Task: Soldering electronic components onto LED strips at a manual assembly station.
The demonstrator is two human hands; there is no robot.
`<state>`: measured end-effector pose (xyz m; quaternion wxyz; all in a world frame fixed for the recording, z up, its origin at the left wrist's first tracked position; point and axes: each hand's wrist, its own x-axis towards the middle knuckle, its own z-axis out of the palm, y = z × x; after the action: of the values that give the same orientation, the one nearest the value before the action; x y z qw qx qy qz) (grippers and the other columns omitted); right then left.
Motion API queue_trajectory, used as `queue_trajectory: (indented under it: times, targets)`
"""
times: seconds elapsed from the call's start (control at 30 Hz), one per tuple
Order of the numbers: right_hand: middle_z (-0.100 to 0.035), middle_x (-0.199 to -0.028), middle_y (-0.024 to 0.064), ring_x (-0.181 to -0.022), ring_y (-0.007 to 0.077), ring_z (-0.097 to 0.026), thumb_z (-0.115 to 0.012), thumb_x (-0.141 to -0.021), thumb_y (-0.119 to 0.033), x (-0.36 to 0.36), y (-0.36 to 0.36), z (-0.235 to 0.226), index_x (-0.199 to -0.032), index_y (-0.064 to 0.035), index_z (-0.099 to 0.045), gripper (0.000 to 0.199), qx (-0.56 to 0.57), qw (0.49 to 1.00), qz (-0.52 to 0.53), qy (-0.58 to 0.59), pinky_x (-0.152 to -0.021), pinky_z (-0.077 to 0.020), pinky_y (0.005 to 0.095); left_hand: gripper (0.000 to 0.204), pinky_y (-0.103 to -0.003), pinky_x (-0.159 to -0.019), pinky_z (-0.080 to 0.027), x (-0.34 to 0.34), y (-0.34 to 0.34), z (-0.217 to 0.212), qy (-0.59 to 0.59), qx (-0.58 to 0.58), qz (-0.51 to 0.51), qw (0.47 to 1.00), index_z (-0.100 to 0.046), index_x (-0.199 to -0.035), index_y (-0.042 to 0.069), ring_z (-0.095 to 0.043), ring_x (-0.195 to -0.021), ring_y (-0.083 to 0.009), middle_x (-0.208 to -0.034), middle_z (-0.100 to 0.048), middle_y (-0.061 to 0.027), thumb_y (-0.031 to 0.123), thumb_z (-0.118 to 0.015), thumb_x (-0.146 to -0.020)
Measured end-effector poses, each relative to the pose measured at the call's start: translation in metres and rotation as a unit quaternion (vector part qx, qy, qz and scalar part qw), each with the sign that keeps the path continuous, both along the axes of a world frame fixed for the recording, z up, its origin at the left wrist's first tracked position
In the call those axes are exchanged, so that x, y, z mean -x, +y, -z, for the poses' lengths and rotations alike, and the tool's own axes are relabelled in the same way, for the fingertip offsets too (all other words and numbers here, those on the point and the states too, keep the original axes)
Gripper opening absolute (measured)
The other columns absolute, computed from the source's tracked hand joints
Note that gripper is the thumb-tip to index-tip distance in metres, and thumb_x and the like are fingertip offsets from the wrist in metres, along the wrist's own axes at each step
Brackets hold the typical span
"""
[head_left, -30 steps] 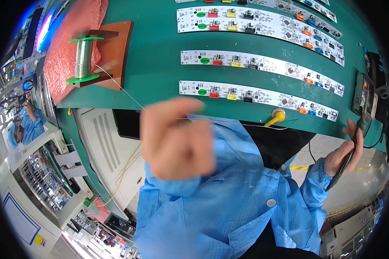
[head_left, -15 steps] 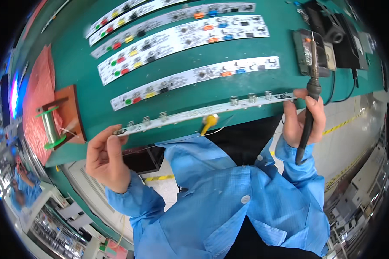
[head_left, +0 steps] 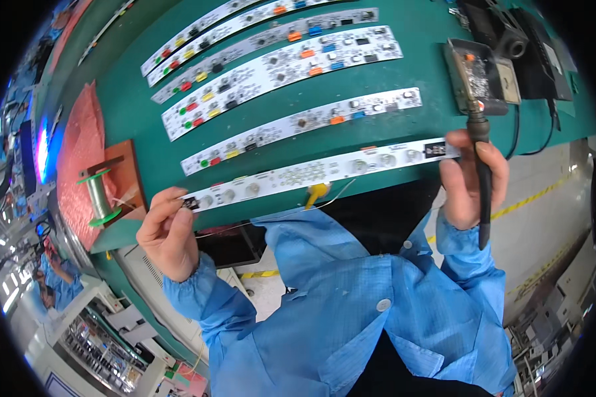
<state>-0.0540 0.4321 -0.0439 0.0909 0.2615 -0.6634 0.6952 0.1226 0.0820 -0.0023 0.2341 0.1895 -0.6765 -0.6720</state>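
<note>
A long white circuit board point(head_left: 291, 176) with round coil springs along its face is held up above the table's near edge. My left hand point(head_left: 171, 231) pinches its left end between thumb and fingers. At the other end, my right hand point(head_left: 471, 182) grips the board between thumb and fingertips. That same hand also keeps a soldering iron point(head_left: 481, 178) with a dark handle, its tip pointing away from me. Beyond the held board lies another white strip board point(head_left: 278, 129) with coloured parts. The iron's tip overlaps a black tray point(head_left: 490, 83) in view.
Several more strip boards point(head_left: 245, 83) lie in rows on the green table point(head_left: 437, 126). A solder wire spool point(head_left: 99, 198) on a brown stand and pink bubble wrap point(head_left: 79, 152) are at left. A yellow-headed cable point(head_left: 318, 192) hangs at the near edge. Black equipment point(head_left: 536, 59) stands far right.
Both hands have tipped the held board, so its spring-bearing face now shows more fully instead of edge-on. The soldering iron's handle has swung more upright. The whole view has shifted slightly.
</note>
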Motion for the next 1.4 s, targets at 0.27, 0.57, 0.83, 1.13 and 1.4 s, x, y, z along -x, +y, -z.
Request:
queue_trajectory:
  times: [0.27, 0.57, 0.83, 1.13, 1.4]
  targets:
    - [-0.064, -0.116, 0.0237, -0.111, 0.0318, -0.063, -0.063, -0.084, 0.012, 0.0, 0.007, 0.006, -0.129, -0.004, -0.051, 0.049, -0.034, 0.998, 0.053, -0.032, -0.1, -0.0464, 0.0448, 0.018, -0.022, -0.07, -0.048, -0.001, -0.001, -0.007, -0.007, 0.035, 0.004, 0.999, -0.07, -0.088, -0.006, -0.061, -0.079, -0.0142, -0.105, -0.067, -0.0195, -0.01, -0.068, -0.071]
    - [-0.063, -0.118, 0.0238, -0.109, 0.0286, -0.063, -0.058, -0.091, 0.005, 0.008, 0.018, 0.009, -0.132, -0.0033, -0.05, 0.042, -0.067, 0.994, 0.071, -0.038, -0.094, -0.0495, 0.0394, 0.027, -0.027, -0.074, -0.053, 0.008, 0.012, -0.045, -0.022, 0.217, 0.035, 0.975, -0.071, -0.097, -0.006, -0.067, -0.086, -0.0206, -0.101, -0.069, -0.0179, -0.016, -0.069, -0.072]
    - [-0.062, -0.12, 0.0276, -0.079, 0.0202, -0.061, -0.054, -0.099, -0.015, 0.029, 0.013, -0.008, -0.136, -0.0027, -0.046, 0.039, 0.058, 0.994, 0.096, 0.002, -0.076, -0.0507, 0.0337, 0.024, -0.025, -0.056, -0.049, 0.115, -0.084, -0.114, -0.153, 0.198, -0.006, 0.968, -0.07, -0.104, -0.007, -0.063, -0.063, -0.0139, -0.073, -0.068, -0.0094, 0.015, -0.066, -0.094]
    - [-0.065, -0.111, 0.0257, -0.083, 0.0209, -0.062, -0.055, -0.097, -0.006, 0.026, -0.003, 0.012, -0.134, -0.0008, -0.048, 0.039, -0.036, 0.991, 0.122, 0.03, -0.09, -0.0487, 0.0409, 0.028, -0.037, -0.075, -0.066, 0.339, -0.134, -0.025, -0.005, -0.256, -0.133, 0.957, -0.044, -0.116, -0.019, -0.07, -0.094, -0.0369, -0.11, -0.062, -0.0298, -0.003, -0.052, -0.094]
    - [-0.063, -0.114, 0.0276, -0.08, 0.0215, -0.06, -0.056, -0.096, -0.009, 0.02, -0.004, 0.011, -0.133, -0.0026, -0.048, 0.038, -0.039, 0.99, 0.132, 0.024, -0.081, -0.0514, 0.0393, 0.026, -0.032, -0.063, -0.06, 0.373, -0.19, -0.012, -0.279, 0.297, -0.134, 0.903, -0.075, -0.104, 0.003, -0.074, -0.078, -0.0219, -0.091, -0.076, -0.0137, 0.014, -0.061, -0.086]
